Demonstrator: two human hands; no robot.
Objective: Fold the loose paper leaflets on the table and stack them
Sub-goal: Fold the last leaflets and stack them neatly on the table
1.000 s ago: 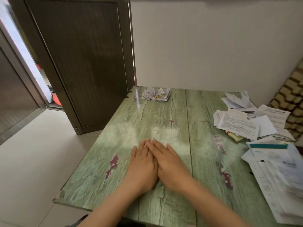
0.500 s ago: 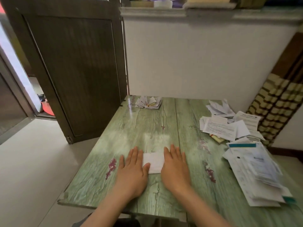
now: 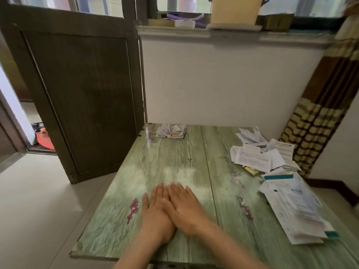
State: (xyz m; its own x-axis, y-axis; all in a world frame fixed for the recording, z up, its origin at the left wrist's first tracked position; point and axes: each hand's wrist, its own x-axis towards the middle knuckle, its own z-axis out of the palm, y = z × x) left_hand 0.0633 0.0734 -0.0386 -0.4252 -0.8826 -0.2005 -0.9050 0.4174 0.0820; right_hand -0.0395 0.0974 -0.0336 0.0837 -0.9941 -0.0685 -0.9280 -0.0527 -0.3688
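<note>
Green table (image 3: 174, 152) fills the view. Loose leaflets (image 3: 287, 195) sprawl along its right side, w/in easy reach. My left hand (image 3: 155, 214) and right hand (image 3: 187, 208) lie flat near the table's front edge, fingers straight, right overlapping left, prob. pressing a crease, though no paper shows beneath. Folded stack (image 3: 172, 131) sits at the table's far edge, out of my way.

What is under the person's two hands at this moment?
The right hand lies partly over the left hand, both flat on the green table. No paper shows around them; anything pressed beneath is covered by the palms.
</note>
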